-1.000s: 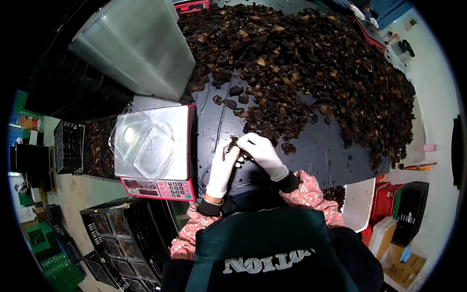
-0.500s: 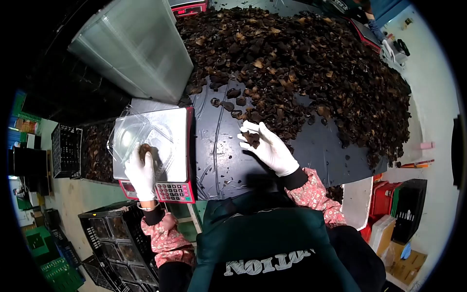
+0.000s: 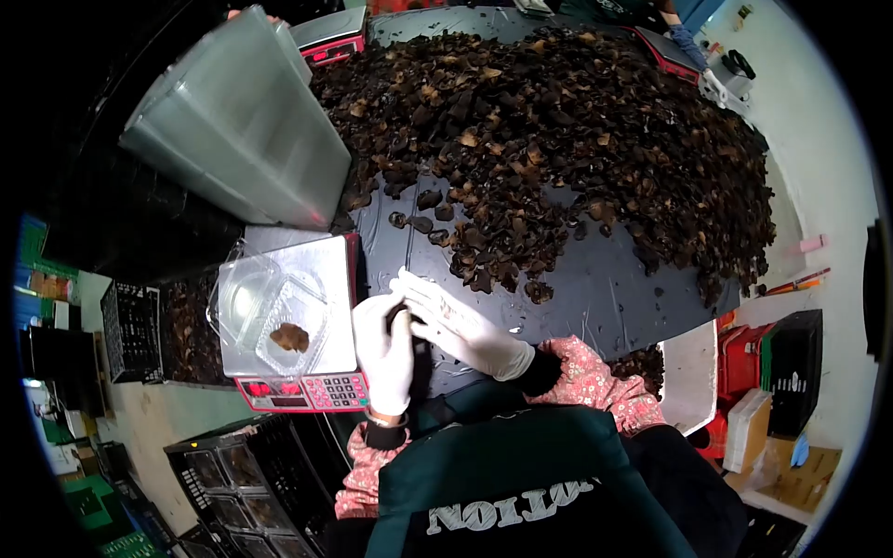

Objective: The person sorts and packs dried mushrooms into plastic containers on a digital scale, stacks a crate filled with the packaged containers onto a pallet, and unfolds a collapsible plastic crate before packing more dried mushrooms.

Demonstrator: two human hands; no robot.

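My left hand (image 3: 383,353), in a white glove, is curled with its fingertips meeting my right hand (image 3: 465,327). The right hand, also gloved, has its fingers stretched toward the left one. A dark spot shows between them, too small to make out. Left of them stands a red-edged digital scale (image 3: 340,279). An open clear plastic clamshell box (image 3: 244,284) rests on its metal plate, with one brown mushroom piece (image 3: 290,338) inside. Beyond my hands spreads a big heap of dark, wood-ear-like mushrooms (image 3: 539,139).
A tall stack of clear plastic boxes (image 3: 242,121) stands behind the scale. Other scales (image 3: 330,37) sit at the far edge, where a person's sleeve (image 3: 686,42) shows. Black crates (image 3: 237,484) are at lower left; a white bin (image 3: 688,381) is at right.
My left hand has left the clamshell box and moved right; a brown mushroom piece now lies there. My right hand, which held a dark piece, has come closer to me and meets the left.
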